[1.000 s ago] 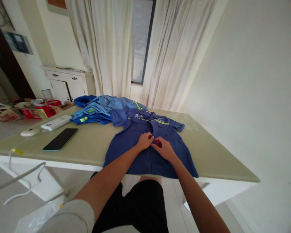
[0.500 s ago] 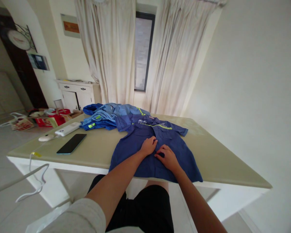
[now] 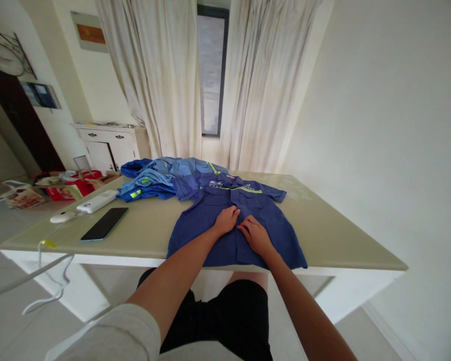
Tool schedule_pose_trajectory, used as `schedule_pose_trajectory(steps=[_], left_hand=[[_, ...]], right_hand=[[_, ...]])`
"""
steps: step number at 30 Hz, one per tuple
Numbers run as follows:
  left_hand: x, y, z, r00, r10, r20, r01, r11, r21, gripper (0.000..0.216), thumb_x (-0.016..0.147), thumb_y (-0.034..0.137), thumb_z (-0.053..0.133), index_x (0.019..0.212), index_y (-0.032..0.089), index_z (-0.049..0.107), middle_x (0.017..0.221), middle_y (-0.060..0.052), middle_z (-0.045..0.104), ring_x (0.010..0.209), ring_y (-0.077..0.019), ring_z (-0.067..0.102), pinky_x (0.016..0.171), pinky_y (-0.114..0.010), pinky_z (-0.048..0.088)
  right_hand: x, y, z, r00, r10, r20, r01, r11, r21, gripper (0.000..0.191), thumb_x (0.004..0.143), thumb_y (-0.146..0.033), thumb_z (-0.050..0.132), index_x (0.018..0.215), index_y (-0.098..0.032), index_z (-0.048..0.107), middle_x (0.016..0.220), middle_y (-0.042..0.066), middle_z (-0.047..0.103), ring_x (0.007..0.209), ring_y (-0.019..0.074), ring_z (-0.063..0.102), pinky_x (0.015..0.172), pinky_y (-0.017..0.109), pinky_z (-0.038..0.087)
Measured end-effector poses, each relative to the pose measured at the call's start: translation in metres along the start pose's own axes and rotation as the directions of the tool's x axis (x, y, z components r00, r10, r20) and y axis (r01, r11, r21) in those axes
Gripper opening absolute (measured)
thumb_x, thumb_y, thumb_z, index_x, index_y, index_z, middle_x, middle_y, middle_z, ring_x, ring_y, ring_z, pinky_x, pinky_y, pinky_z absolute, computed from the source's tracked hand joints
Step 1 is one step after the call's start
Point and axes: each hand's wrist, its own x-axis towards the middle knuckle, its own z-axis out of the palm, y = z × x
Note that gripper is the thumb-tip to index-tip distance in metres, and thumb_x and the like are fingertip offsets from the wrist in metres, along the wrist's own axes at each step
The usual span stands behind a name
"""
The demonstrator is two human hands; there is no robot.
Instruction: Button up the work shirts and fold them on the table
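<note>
A dark blue short-sleeved work shirt (image 3: 195,225) lies spread out, front up, with its collar away from me and its hem at the table's near edge. A yellow-green stripe and white lettering cross its chest. My left hand (image 3: 226,220) is closed on the front placket, fingers curled at the shirt's middle. Just right of it, my right hand (image 3: 254,233) pinches the placket a little nearer to me, thumb and fingers together. The fingers partly cover the cloth between them, so any button there cannot be made out.
A heap of lighter blue work clothes (image 3: 161,173) sits at the back left of the table (image 3: 334,235). Left of the shirt lie a black phone (image 3: 105,224), a white power bank (image 3: 96,201) and a small white rounded device (image 3: 62,217). A white cable (image 3: 65,276) hangs at the left edge.
My view has shifted slightly, moving the scene left and up. Both hands stay on the placket, the right a little nearer the left, and the hem's right side lies slightly differently.
</note>
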Motion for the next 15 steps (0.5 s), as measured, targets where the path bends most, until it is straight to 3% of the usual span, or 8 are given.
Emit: schedule_pose_trajectory(steps=[7,15], left_hand=[[0.0027,-0.0031,0.0023,0.999,-0.045,0.011,0.045,0.999,0.008,0.031,0.108,0.038,0.039,0.091,0.022,0.059,0.096,-0.008,0.072,0.092,-0.0225,0.067,0.078,-0.031,0.042],[0.0031,-0.0037,0.0009,0.999,-0.040,0.009,0.040,0.999,0.000,0.032,0.108,0.038,0.040,0.085,0.022,0.056,0.089,-0.006,0.071,0.084,-0.0208,0.065,0.073,-0.030,0.040]], right_hand=[[-0.0006,-0.0007,-0.0023,1.000,-0.012,0.004,0.012,0.998,0.065,0.009,0.099,-0.019,0.061,0.097,-0.021,0.070,0.103,0.005,0.064,0.088,0.0165,0.064,0.085,0.029,0.052],[0.0012,0.0001,-0.0021,0.999,0.031,0.018,-0.032,0.996,0.083,0.011,0.099,-0.021,0.062,0.093,-0.020,0.072,0.099,0.004,0.065,0.080,0.0146,0.063,0.078,0.027,0.050]])
